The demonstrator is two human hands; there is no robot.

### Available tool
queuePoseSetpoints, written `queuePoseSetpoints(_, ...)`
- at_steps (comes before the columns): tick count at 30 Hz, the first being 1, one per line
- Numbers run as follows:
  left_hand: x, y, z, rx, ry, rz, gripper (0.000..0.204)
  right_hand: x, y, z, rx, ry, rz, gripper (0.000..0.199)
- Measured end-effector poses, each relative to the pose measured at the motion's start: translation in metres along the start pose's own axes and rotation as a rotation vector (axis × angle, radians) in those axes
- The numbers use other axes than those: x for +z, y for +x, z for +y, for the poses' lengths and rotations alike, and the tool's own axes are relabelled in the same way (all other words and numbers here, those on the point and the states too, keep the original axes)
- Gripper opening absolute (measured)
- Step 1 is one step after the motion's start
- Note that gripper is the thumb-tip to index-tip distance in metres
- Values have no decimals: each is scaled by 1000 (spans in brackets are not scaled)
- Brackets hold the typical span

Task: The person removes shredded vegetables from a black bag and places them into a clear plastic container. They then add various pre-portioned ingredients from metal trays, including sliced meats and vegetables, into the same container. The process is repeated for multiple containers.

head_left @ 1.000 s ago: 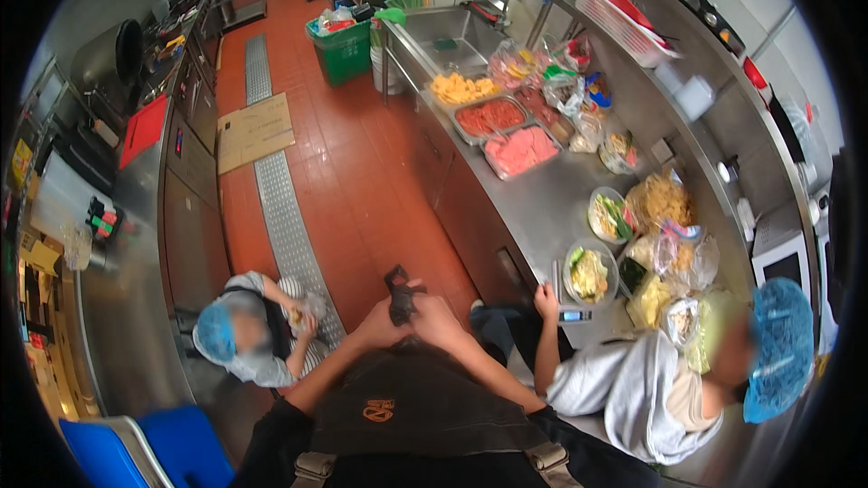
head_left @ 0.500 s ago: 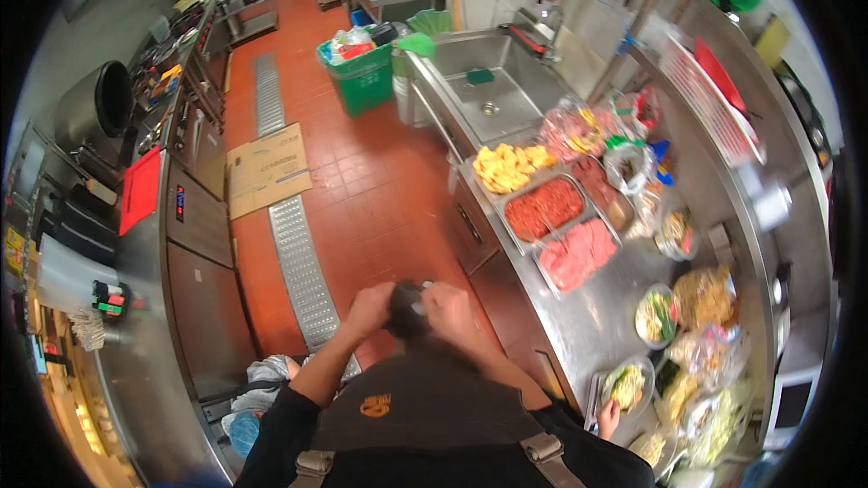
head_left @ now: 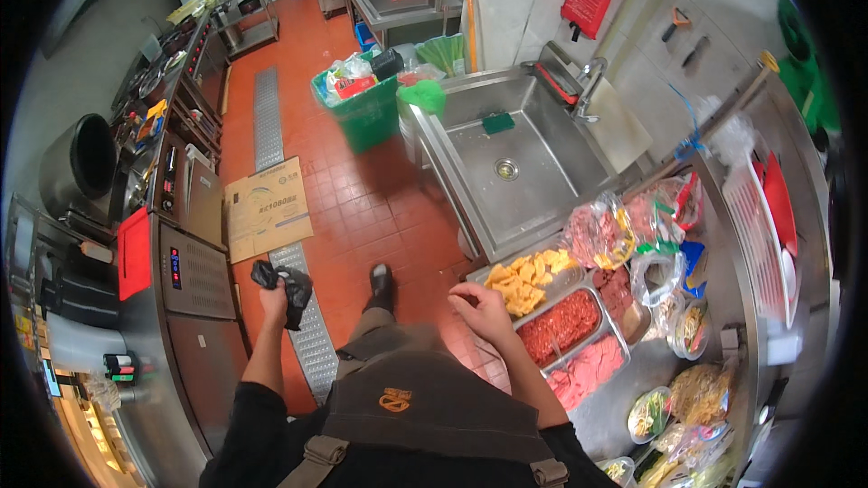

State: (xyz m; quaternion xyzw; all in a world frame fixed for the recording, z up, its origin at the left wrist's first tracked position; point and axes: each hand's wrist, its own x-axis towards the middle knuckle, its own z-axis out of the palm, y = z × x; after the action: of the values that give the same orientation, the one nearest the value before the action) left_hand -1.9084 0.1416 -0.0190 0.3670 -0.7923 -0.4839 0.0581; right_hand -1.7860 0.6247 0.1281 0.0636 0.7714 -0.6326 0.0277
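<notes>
Left hand [head_left: 274, 300]: raised over the red tile floor [head_left: 362, 208], fingers closed around a crumpled black bag [head_left: 287, 287]; the bag bunches above and to the right of the fist, hanging over the edge of the metal floor drain grate [head_left: 307, 334].
Right hand [head_left: 481, 309]: loosely curled, fingers bent inward, holding nothing visible; it hovers just beside the near-left corner of the steel counter [head_left: 633, 380].
Tray of yellow fried pieces [head_left: 529, 276]: at the counter's left edge, nearest the right hand.
Tray of red minced meat [head_left: 561, 325]: touching the yellow tray, further along the same edge.
Tray of pink sliced meat [head_left: 588, 370]: next in the row.
Steel sink [head_left: 515, 163]: beyond the trays; a green sponge [head_left: 497, 123] lies at the basin's far edge.
Green waste bin [head_left: 366, 108]: on the floor beside the sink's far-left corner, filled with rubbish.
Flattened cardboard [head_left: 268, 208]: on the floor, overlapping the grate.
Black shoe [head_left: 381, 282]: on the tiles between the two hands.
</notes>
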Motion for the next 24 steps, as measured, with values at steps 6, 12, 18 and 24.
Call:
queuePoseSetpoints(6,146,144,71,-108,-265,-153,27,-14,66,45,347,238,108,19)
queuePoseSetpoints(12,324,217,249,47,-472,-416,44,1,147,38,491,242,365,17)
queuePoseSetpoints(18,475,259,450,213,-536,-423,37,20,213,4,583,213,460,17)
queuePoseSetpoints(24,618,326,484,107,-565,-725,51,31,220,-24,685,30,514,22)
